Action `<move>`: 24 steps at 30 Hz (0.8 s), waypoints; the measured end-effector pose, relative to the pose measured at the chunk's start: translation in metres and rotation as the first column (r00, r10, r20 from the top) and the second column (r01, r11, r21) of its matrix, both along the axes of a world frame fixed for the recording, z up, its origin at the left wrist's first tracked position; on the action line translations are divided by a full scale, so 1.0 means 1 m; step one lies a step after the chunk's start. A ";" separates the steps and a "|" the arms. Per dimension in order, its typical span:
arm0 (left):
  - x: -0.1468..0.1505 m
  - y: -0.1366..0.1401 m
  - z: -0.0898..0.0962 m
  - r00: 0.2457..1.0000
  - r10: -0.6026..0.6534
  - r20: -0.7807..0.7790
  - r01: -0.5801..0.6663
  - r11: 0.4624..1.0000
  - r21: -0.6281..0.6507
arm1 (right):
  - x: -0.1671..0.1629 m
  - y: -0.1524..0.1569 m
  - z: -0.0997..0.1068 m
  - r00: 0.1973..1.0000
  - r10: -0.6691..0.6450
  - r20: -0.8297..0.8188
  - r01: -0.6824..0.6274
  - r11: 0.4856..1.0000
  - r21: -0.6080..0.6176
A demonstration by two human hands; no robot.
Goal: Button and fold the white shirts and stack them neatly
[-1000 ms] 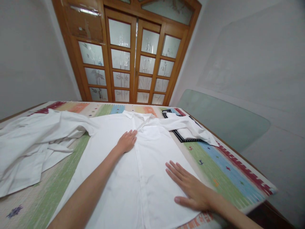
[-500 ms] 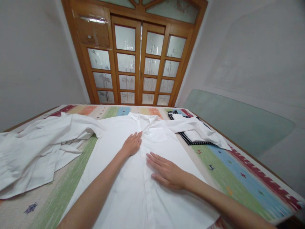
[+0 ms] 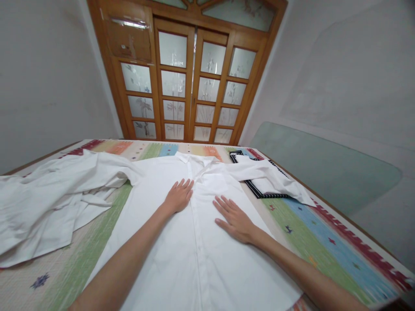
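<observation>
A white button-front shirt (image 3: 175, 259) lies spread face up, its collar at the far end and its front hem toward me. My left hand (image 3: 179, 195) rests flat on the shirt's chest, just left of the button strip, fingers stretched out. Flat on the right front panel, below the chest pocket area, lies my right hand (image 3: 234, 219) with its fingers apart. Neither hand grips the cloth. The right-side sleeve reaches out over a black striped folded item. The left-side sleeve runs toward another white garment.
A rumpled white garment (image 3: 42, 211) lies at the left. The black striped item (image 3: 259, 192) sits under the sleeve at the right. Everything rests on a colourful striped cover (image 3: 324, 242). Wooden glazed doors (image 3: 191, 86) stand behind, with walls on both sides.
My right hand has slid right and slightly away from me, off the button strip onto the right panel. My left hand has stayed in nearly the same place.
</observation>
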State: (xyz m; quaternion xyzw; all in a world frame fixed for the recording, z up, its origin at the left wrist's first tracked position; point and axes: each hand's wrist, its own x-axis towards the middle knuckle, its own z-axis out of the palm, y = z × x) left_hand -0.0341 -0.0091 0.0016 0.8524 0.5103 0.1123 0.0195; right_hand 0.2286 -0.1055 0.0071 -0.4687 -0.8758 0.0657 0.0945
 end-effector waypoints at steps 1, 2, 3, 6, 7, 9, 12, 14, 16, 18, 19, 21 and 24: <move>0.000 0.000 0.000 1.000 -0.006 0.002 0.006 1.000 0.002 | 0.004 0.008 -0.004 0.998 -0.062 0.007 0.062 0.998 0.014; 0.000 0.000 0.000 1.000 -0.012 0.006 0.012 1.000 0.004 | 0.008 0.016 -0.007 0.994 -0.112 0.015 0.112 0.994 0.019; 0.000 -0.001 0.000 1.000 -0.020 0.012 0.020 1.000 0.008 | 0.012 0.024 -0.010 0.988 -0.151 0.025 0.150 0.988 0.019; 0.000 -0.002 0.002 0.999 -0.050 0.014 0.050 0.999 -0.005 | 0.018 0.047 -0.013 0.976 -0.214 0.048 0.214 0.977 -0.005; 0.000 -0.002 0.002 0.998 -0.058 0.010 0.058 0.998 -0.016 | 0.018 0.055 -0.012 0.972 -0.228 0.051 0.229 0.973 -0.016; 0.000 -0.003 0.004 0.998 -0.066 -0.001 0.066 0.997 -0.035 | 0.017 0.069 -0.009 0.967 -0.250 0.048 0.252 0.968 -0.026; 0.000 -0.005 0.004 0.998 -0.070 -0.004 0.069 0.997 -0.040 | 0.008 0.093 -0.004 0.971 -0.239 0.012 0.239 0.971 0.024; 0.000 -0.005 0.004 0.998 -0.068 -0.005 0.068 0.997 -0.038 | -0.001 0.112 -0.003 0.973 -0.230 -0.025 0.231 0.971 0.067; 0.000 -0.006 0.004 0.998 -0.063 -0.007 0.062 0.997 -0.039 | -0.012 0.134 -0.002 0.968 -0.247 -0.051 0.250 0.966 0.069; 0.001 -0.006 0.003 0.998 -0.058 -0.006 0.057 0.998 -0.036 | -0.023 0.158 -0.004 0.958 -0.282 -0.049 0.283 0.958 0.038; 0.001 -0.007 0.003 0.998 -0.057 -0.003 0.057 0.998 -0.032 | -0.029 0.169 -0.004 0.953 -0.300 -0.040 0.301 0.953 0.022; 0.001 -0.008 0.002 0.998 -0.059 0.005 0.059 0.998 -0.018 | -0.039 0.189 -0.005 0.944 -0.328 -0.020 0.328 0.944 0.010; 0.001 -0.009 0.001 0.998 -0.056 0.012 0.056 0.998 0.003 | -0.050 0.212 -0.003 0.948 -0.318 -0.007 0.318 0.948 0.032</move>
